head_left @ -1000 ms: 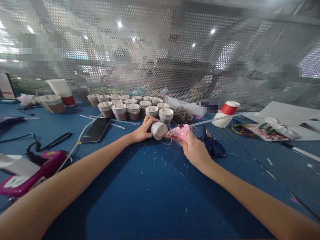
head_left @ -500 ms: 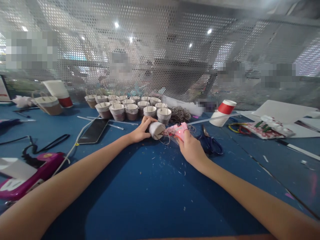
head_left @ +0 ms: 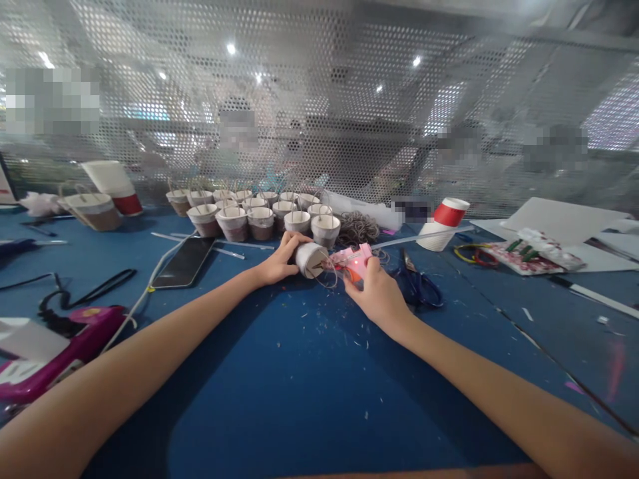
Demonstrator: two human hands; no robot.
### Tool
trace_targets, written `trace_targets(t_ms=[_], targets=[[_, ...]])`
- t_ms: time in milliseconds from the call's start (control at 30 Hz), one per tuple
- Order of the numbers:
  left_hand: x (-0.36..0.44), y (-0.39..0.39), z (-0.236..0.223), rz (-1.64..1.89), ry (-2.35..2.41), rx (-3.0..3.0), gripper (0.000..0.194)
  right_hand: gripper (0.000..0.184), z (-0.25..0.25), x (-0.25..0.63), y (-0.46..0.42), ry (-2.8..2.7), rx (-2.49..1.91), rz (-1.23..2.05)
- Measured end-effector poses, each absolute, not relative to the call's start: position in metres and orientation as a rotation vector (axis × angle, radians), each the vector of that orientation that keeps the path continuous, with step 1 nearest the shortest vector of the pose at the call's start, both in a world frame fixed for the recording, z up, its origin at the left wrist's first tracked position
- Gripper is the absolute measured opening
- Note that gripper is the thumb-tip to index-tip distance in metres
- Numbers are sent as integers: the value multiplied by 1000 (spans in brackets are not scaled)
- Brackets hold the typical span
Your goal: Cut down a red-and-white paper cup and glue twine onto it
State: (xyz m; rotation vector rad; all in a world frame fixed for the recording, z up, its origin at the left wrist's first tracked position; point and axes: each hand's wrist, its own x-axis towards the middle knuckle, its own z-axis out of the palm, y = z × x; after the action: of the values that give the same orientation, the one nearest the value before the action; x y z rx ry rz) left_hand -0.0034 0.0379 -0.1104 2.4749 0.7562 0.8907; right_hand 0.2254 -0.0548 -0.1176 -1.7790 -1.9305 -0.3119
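White paper cup [head_left: 310, 260] lying on its side on the blue table [head_left: 279, 399], my left hand [head_left: 279, 263] gripping it; my right hand [head_left: 382, 296] is closed around the pink glue gun [head_left: 355, 261], its nozzle right by the cup's mouth, blue-handled scissors [head_left: 422, 289] just beside.

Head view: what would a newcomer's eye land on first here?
Probably the pink glue gun in the right hand, its tip at the cup under the left hand, mid-table. Then the crowd of small handled buckets just behind, and the magenta device at left.
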Motion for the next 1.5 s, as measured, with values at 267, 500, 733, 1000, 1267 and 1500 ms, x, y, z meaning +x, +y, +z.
trace_targets(t_ms=[267, 500, 733, 1000, 1267, 1500], targets=[[-3, 37, -110, 887, 760, 2483, 63, 21, -117, 226, -54, -1995, -1815, -283], [-3, 36, -108, 880, 759, 2481, 63, 29, -117, 228, -53, -1999, -1766, -253], [-3, 37, -111, 905, 754, 2494, 63, 31, -118, 229, -52, -1983, -1733, -268], [-3, 38, -112, 909, 749, 2481, 63, 26, -117, 225, -54, -1974, -1760, -302], [-3, 37, -111, 897, 747, 2486, 62, 20, -119, 226, -55, -2027, -1718, -318], [-3, 39, -112, 900, 753, 2487, 63, 22, -115, 223, -57, -2043, -1798, -250]])
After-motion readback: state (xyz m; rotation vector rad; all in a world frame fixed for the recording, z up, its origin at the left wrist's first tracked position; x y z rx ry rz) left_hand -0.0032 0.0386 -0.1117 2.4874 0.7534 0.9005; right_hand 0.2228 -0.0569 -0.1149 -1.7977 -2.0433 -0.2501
